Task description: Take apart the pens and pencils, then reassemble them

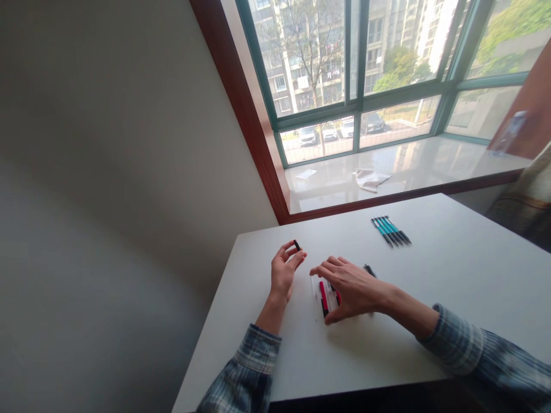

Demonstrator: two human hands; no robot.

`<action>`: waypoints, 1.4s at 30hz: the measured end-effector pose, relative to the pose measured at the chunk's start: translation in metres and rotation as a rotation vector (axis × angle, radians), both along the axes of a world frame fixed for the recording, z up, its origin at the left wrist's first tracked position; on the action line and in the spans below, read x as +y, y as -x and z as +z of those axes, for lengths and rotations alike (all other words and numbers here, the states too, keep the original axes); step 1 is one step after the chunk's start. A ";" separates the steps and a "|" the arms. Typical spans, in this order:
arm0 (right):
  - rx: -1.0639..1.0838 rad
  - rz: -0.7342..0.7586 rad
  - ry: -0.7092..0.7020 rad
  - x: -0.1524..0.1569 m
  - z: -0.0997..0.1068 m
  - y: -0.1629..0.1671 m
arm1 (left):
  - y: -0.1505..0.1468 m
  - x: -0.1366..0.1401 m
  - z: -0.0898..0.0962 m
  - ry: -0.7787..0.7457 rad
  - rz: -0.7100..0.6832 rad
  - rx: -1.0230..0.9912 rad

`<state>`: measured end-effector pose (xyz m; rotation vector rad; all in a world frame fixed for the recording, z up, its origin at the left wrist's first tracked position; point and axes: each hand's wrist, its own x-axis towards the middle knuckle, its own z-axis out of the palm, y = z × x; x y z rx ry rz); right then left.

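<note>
My left hand (284, 272) is closed in a pinch on a small black cylindrical piece (297, 245), raised above the white table. What the lower end of that piece looks like is hidden by my fingers. To its right, my right hand (346, 285) is open, thumb and fingers spread over red-and-black pen parts (323, 298). These appear to lie in a clear plastic tray (315, 295); my hand covers much of it. A black pen-like piece (369, 269) sticks out behind the right hand, mostly hidden.
Several teal-and-black pens (391, 231) lie side by side toward the back of the white table (413, 321). Beyond the table's far edge is a window sill (327, 192) with a crumpled cloth (371, 179) and a clear bottle (510, 133). A wall (129, 172) stands at left.
</note>
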<state>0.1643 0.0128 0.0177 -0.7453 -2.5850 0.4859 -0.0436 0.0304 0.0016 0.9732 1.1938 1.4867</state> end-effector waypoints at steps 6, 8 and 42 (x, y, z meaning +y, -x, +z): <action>-0.016 0.009 0.012 -0.001 -0.005 0.001 | -0.001 0.000 0.002 0.004 -0.026 0.028; -0.023 0.007 0.014 -0.002 -0.004 0.001 | -0.002 -0.001 0.003 0.016 -0.034 0.038; 0.356 -0.183 -0.198 0.011 -0.001 -0.001 | -0.002 -0.012 0.025 0.016 -0.331 0.013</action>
